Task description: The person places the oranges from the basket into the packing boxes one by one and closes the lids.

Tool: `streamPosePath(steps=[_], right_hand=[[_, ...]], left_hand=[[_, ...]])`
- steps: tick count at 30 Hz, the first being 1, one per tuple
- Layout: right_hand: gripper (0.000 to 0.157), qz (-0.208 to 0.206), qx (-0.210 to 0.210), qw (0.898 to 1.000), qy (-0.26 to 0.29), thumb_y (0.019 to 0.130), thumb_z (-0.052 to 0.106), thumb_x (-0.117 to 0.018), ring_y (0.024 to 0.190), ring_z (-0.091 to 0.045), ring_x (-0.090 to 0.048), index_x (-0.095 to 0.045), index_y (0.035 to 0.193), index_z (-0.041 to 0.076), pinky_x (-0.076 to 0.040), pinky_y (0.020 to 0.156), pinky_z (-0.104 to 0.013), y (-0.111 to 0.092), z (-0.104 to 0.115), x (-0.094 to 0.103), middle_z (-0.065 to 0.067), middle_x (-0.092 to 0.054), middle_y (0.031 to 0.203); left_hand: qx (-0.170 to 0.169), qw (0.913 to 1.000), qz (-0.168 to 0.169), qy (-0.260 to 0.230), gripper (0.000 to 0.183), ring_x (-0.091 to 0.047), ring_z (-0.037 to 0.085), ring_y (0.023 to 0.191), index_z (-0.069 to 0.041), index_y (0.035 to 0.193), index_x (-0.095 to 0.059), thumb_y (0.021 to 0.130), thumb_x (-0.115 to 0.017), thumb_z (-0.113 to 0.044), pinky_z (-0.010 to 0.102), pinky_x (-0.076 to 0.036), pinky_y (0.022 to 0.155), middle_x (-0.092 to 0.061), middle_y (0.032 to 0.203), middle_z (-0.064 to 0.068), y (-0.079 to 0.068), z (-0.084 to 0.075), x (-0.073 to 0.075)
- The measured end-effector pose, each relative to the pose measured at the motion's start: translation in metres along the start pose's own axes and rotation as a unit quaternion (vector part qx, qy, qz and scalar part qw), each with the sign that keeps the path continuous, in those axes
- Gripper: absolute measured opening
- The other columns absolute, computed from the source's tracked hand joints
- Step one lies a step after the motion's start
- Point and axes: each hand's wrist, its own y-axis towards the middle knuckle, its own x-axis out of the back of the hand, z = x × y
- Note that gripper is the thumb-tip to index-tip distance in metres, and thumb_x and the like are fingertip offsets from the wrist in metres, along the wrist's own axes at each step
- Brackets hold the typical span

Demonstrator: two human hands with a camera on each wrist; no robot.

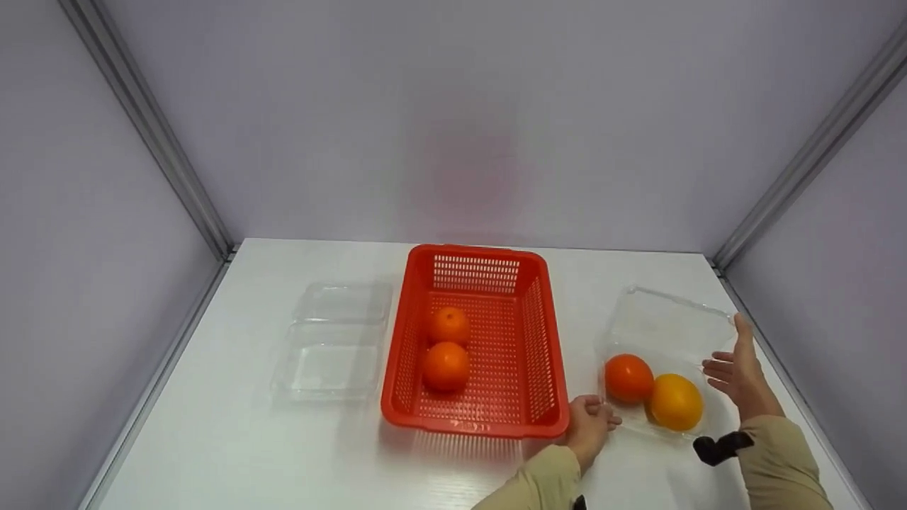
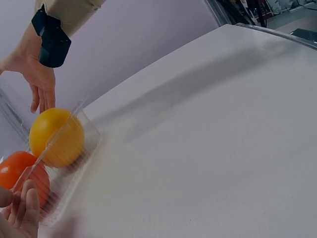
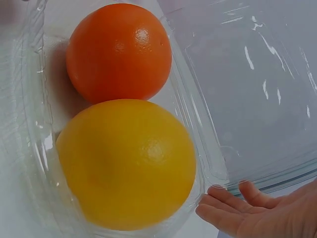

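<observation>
A clear plastic clamshell container (image 1: 641, 423) lies on the right of the table with its lid (image 1: 669, 320) folded back. Inside its base sit a red-orange round fruit (image 1: 628, 378) and a yellow-orange one (image 1: 675, 402), side by side and touching. My left hand (image 1: 590, 427) is at the base's near left corner; in the left wrist view its thumb and fingers (image 2: 29, 203) pinch the rim. Over on the right side, my right hand (image 1: 740, 375) has its fingers straight, beside the hinge area, its fingertips close to the plastic.
A red perforated basket (image 1: 475, 428) stands mid-table, holding two oranges (image 1: 446, 366) on its left side. Left of it lies another clear clamshell container (image 1: 333, 361), opened out flat. Pale panels (image 1: 468, 127) enclose the table's back and sides.
</observation>
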Motion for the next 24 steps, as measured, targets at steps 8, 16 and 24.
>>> streamPosePath(steps=[8,16,24], right_hand=[[0.118,0.007,0.0,1.0,0.017,0.081,0.085,-0.018,0.138,-0.04,-0.031,0.0,0.151,-0.008,-0.015,0.125,-0.049,-0.003,-0.001,0.001,-0.019,-0.051,0.121],[0.109,0.022,0.013,0.999,0.042,0.086,0.079,-0.019,0.149,-0.037,-0.013,0.0,0.152,-0.007,-0.01,0.125,-0.049,-0.006,-0.008,0.003,-0.013,-0.053,0.12],[0.104,0.051,0.018,0.997,0.063,0.089,0.074,-0.027,0.08,0.003,-0.059,-0.001,0.152,-0.004,-0.008,0.126,-0.045,-0.009,-0.015,0.012,0.015,-0.058,0.083]], left_hand=[[-0.005,0.9999,-0.001,-0.011,0.016,-0.072,0.018,0.078,-0.004,0.107,-0.059,0.092,-0.061,-0.009,0.033,-0.06,0.077,-0.069,0.09,0.007,0.001,0.002,-0.002],[-0.007,1.0,-0.001,0.001,0.018,-0.071,0.018,0.078,-0.004,0.108,-0.059,0.092,-0.061,-0.009,0.034,-0.06,0.078,-0.069,0.089,0.006,0.0,0.0,-0.001],[-0.024,0.9997,-0.002,0.005,0.018,-0.072,0.017,0.078,-0.002,0.109,-0.059,0.092,-0.06,-0.008,0.033,-0.06,0.075,-0.069,0.089,0.007,0.0,0.001,-0.002]])
